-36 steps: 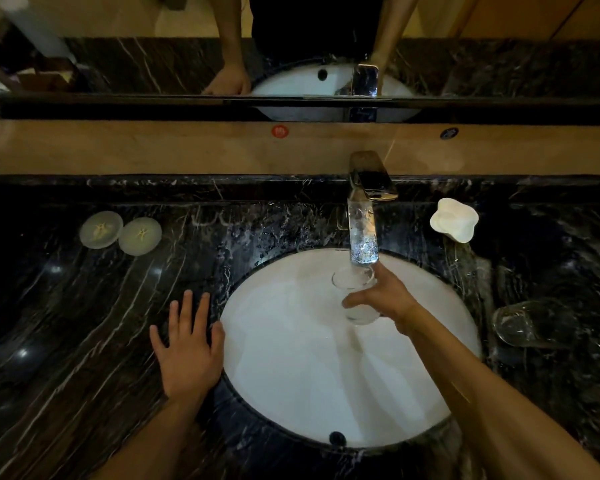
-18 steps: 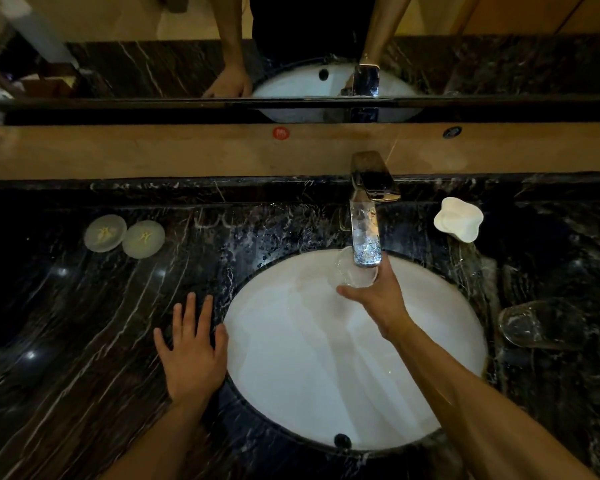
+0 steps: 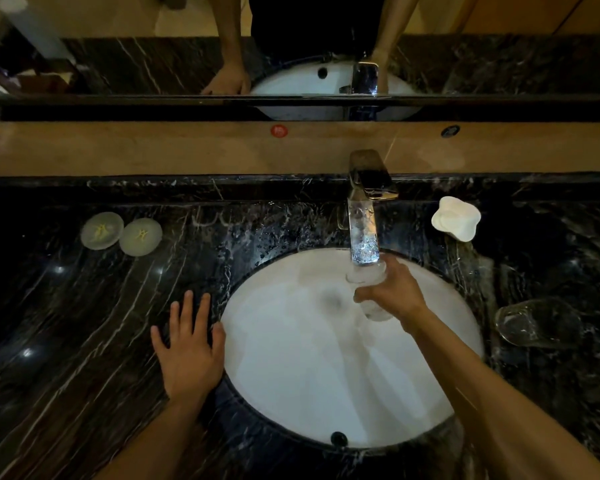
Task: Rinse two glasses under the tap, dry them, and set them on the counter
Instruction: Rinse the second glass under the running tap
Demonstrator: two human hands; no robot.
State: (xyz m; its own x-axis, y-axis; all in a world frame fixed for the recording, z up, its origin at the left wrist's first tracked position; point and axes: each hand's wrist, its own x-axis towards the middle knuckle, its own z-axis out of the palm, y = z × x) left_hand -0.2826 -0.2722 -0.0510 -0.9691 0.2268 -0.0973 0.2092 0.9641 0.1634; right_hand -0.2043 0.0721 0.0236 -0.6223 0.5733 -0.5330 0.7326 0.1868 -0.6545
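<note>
Head view, looking down on a white oval sink [image 3: 291,393] set in a dark veined marble table [image 3: 66,341]; tap [image 3: 369,188] at the back edge, water running from its spout. Right hand [image 3: 394,292] over the basin, fingers wrapped around a clear glass [image 3: 368,275]; glass held directly under the stream, its mouth up toward the spout, base pointing down toward the basin; it appears tilted. Left hand [image 3: 189,351] flat on the table just left of the sink rim, palm down, fingers spread, holding nothing; thumb touching or nearly touching the rim, cannot tell which. The two hands well apart. Second glass [image 3: 534,322] on the table right of the sink, apparently lying on its side; not touched by either hand. White lobed dish [image 3: 457,218] on the table right of the tap; two round pale coasters [image 3: 122,233] side by side at back left, edges touching. Mirror [image 3: 118,57] above the ledge reflects both arms and the sink.
</note>
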